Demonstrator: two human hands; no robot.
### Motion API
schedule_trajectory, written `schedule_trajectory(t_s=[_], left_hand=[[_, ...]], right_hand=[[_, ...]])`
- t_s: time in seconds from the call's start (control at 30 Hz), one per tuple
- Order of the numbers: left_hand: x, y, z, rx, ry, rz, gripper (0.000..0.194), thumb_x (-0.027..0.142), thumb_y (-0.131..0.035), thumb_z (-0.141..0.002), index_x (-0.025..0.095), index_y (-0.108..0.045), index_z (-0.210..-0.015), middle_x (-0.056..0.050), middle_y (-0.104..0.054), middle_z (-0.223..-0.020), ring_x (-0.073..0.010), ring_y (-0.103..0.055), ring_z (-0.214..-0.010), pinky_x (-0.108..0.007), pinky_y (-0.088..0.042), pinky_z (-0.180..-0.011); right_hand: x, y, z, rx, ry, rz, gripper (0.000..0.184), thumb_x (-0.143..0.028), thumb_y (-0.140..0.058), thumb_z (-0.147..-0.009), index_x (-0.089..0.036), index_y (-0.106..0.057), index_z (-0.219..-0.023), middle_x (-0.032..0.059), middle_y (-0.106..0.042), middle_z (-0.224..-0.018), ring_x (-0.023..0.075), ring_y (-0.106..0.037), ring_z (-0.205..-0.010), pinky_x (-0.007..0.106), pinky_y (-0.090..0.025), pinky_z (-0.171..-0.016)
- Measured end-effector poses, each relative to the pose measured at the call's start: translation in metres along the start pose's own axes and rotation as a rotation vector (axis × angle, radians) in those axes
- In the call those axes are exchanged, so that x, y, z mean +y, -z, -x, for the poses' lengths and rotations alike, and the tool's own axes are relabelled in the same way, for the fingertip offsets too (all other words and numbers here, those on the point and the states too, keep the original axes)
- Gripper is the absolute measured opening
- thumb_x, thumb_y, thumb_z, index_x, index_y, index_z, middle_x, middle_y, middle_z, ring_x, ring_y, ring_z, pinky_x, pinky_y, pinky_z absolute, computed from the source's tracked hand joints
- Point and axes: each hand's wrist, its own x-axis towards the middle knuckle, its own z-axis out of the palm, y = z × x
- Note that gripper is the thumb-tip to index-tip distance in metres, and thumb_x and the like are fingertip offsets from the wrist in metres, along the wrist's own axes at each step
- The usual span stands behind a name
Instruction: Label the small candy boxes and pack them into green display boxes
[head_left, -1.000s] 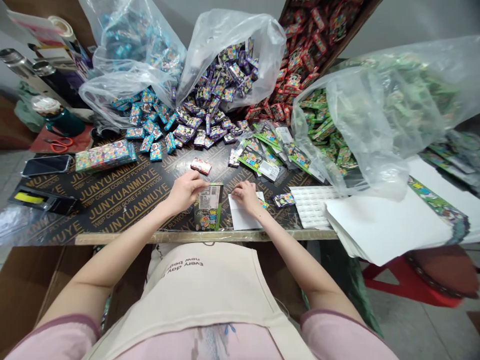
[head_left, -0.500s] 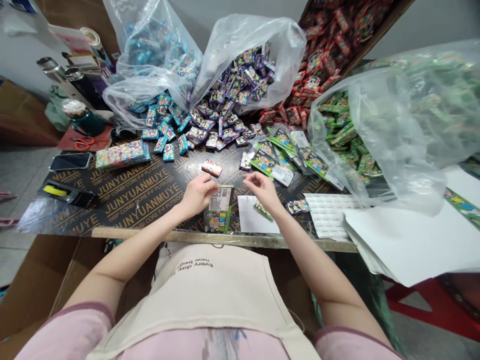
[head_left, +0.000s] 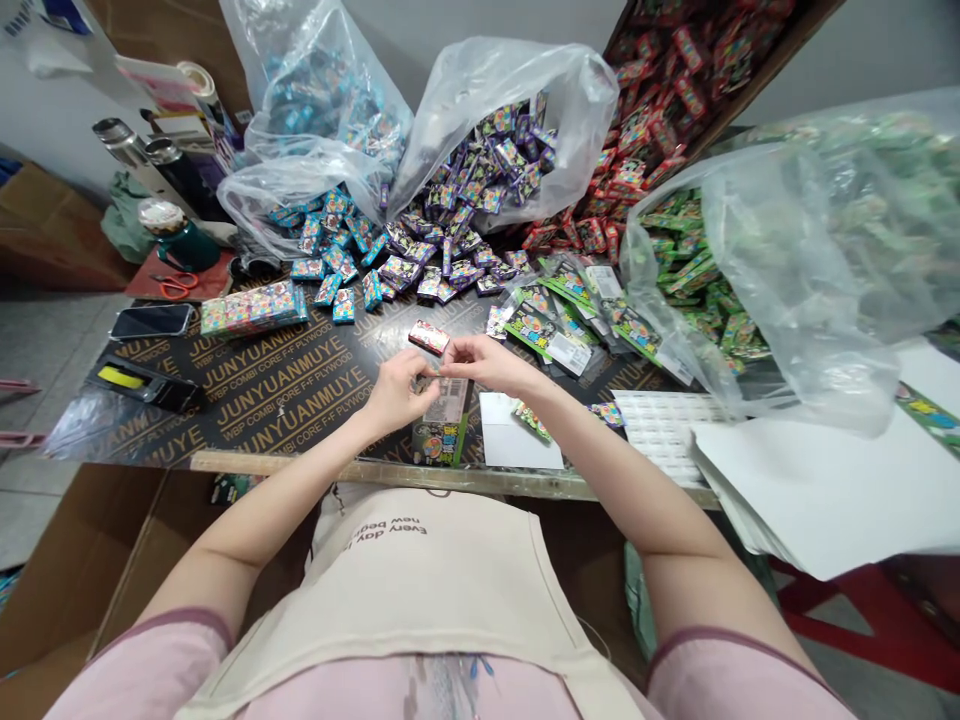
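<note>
We see a green printed box (head_left: 442,430) standing near the front edge of the plywood table (head_left: 285,385), its long axis running from that edge away toward the piles, its barcoded top face tilted up toward us. Our left hand (head_left: 397,390) grips the far left end of the box, fingers curled around it. Our right hand (head_left: 484,360) meets the left hand just above the far end of the box, thumb and forefinger pinched together on something too small to make out.

Just right of the box lies a white sheet (head_left: 517,445), and beyond that a sheet of white labels (head_left: 660,425) and a stack of white paper (head_left: 817,490) overhanging the table's front edge. A single red packet (head_left: 428,337) lies just beyond the box. Farther back from the box sit heaps of purple packets (head_left: 450,260), blue packets (head_left: 330,245), red packets (head_left: 637,130) and green packets (head_left: 690,270), spilling from clear plastic bags (head_left: 810,260).

Left of the box the tabletop lies bare up to a phone (head_left: 152,321) and a black tape dispenser (head_left: 142,383). The box's near end sits close to the table's wooden lip.
</note>
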Motion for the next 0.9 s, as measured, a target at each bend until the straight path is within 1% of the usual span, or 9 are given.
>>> schedule_trajectory(t_s=[0.13,0.27,0.43,0.5,0.6,0.63,0.73,0.8,0.9], left_hand=[[-0.001,-0.007,0.001,0.067,0.049,-0.033,0.022,0.028,-0.071,-0.075,0.018,-0.054,-0.063,-0.002,-0.059,-0.068,-0.0158,-0.055,-0.068,-0.028,-0.041,-0.065],[-0.001,-0.011,0.003,0.07,0.054,-0.066,0.02,0.019,-0.07,-0.075,0.018,-0.054,-0.064,-0.002,-0.058,-0.069,-0.0163,-0.054,-0.069,-0.028,-0.041,-0.065],[-0.002,-0.009,0.004,0.047,0.039,-0.073,0.017,0.018,-0.069,-0.075,0.018,-0.055,-0.065,-0.001,-0.056,-0.068,-0.0167,-0.055,-0.071,-0.029,-0.042,-0.065],[-0.009,-0.001,0.005,0.047,0.046,-0.091,0.016,0.019,-0.069,-0.077,0.018,-0.057,-0.066,-0.001,-0.057,-0.069,-0.0169,-0.055,-0.071,-0.029,-0.043,-0.066],[-0.03,0.015,0.008,0.015,0.111,-0.169,0.006,0.018,-0.067,-0.077,0.018,-0.062,-0.074,-0.004,-0.062,-0.075,-0.0196,-0.059,-0.074,-0.033,-0.047,-0.069],[-0.037,0.02,0.01,-0.018,0.121,-0.224,0.009,0.016,-0.069,-0.075,0.018,-0.065,-0.083,-0.007,-0.065,-0.083,-0.0228,-0.06,-0.081,-0.036,-0.048,-0.075],[-0.051,0.024,0.018,-0.263,0.032,-0.423,0.063,0.014,-0.08,-0.061,0.021,-0.059,-0.12,-0.015,-0.057,-0.127,-0.0378,-0.046,-0.123,-0.055,-0.034,-0.103],[-0.052,0.016,0.023,-0.537,-0.086,-0.497,0.092,0.015,-0.086,-0.051,0.024,-0.048,-0.134,-0.016,-0.04,-0.147,-0.0419,-0.028,-0.137,-0.065,-0.016,-0.109],[-0.052,-0.005,0.026,-0.855,-0.217,-0.527,0.103,0.016,-0.089,-0.045,0.024,-0.043,-0.137,-0.019,-0.036,-0.149,-0.0397,-0.025,-0.139,-0.066,-0.009,-0.109]], right_hand=[[-0.001,0.001,0.001,0.003,-0.021,0.017,0.03,-0.044,-0.073,-0.068,-0.019,-0.057,-0.06,-0.0032,-0.054,-0.055,0.0092,-0.045,-0.052,0.023,-0.035,-0.051],[0.007,-0.006,0.0,0.079,-0.037,-0.014,0.027,-0.037,-0.073,-0.065,-0.019,-0.054,-0.061,-0.0036,-0.054,-0.054,0.0096,-0.047,-0.053,0.023,-0.035,-0.052],[0.019,-0.013,0.001,0.227,-0.089,-0.253,0.037,-0.029,-0.069,-0.065,-0.025,-0.053,-0.097,-0.0056,-0.061,-0.063,0.014,-0.056,-0.061,0.026,-0.043,-0.06],[0.028,-0.003,0.005,0.298,-0.1,-0.163,0.039,-0.031,-0.062,-0.072,-0.026,-0.052,-0.109,-0.0032,-0.063,-0.07,0.0156,-0.058,-0.066,0.028,-0.044,-0.063],[0.051,0.021,0.022,0.456,-0.076,0.339,0.033,-0.028,-0.063,-0.077,-0.023,-0.061,-0.109,0.0049,-0.063,-0.089,0.0211,-0.057,-0.084,0.035,-0.043,-0.075],[0.06,0.029,0.03,0.485,-0.094,0.551,0.028,-0.026,-0.065,-0.076,-0.021,-0.065,-0.104,0.008,-0.062,-0.093,0.0242,-0.055,-0.091,0.038,-0.042,-0.079],[0.09,0.042,0.055,0.41,-0.227,0.989,0.017,-0.021,-0.069,-0.076,-0.018,-0.073,-0.092,0.0139,-0.061,-0.099,0.0316,-0.05,-0.101,0.043,-0.036,-0.083],[0.105,0.041,0.067,0.351,-0.265,1.069,0.015,-0.022,-0.068,-0.079,-0.018,-0.074,-0.092,0.0138,-0.062,-0.099,0.0311,-0.049,-0.1,0.042,-0.034,-0.082],[0.119,0.033,0.076,0.353,-0.188,1.077,0.009,-0.019,-0.063,-0.082,-0.018,-0.072,-0.084,0.0121,-0.064,-0.096,0.0285,-0.049,-0.097,0.041,-0.033,-0.081]])
